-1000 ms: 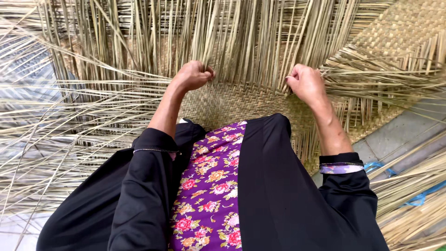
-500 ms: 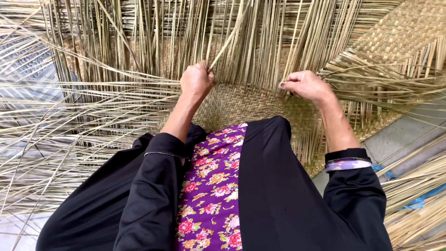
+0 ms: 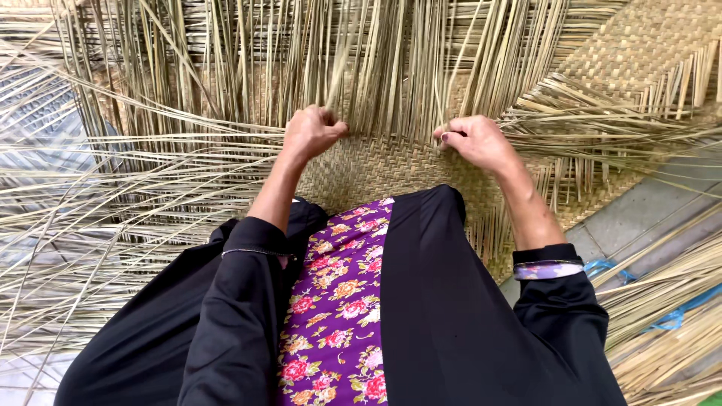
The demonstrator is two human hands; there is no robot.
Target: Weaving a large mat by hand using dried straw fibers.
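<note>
Seen from above, the left hand (image 3: 312, 134) is fisted around upright dry reed strands (image 3: 361, 68), and the right hand (image 3: 475, 141) pinches more of them, both at the working edge of a woven mat (image 3: 391, 165) lying ahead of the person's knees. Brittle strands might snap if bent sharply. The fingertips are curled under, and loose strands (image 3: 113, 188) run beyond the frame.

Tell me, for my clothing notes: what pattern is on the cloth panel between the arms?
Purple floral cloth panel, pink and orange blooms; head view.
</note>
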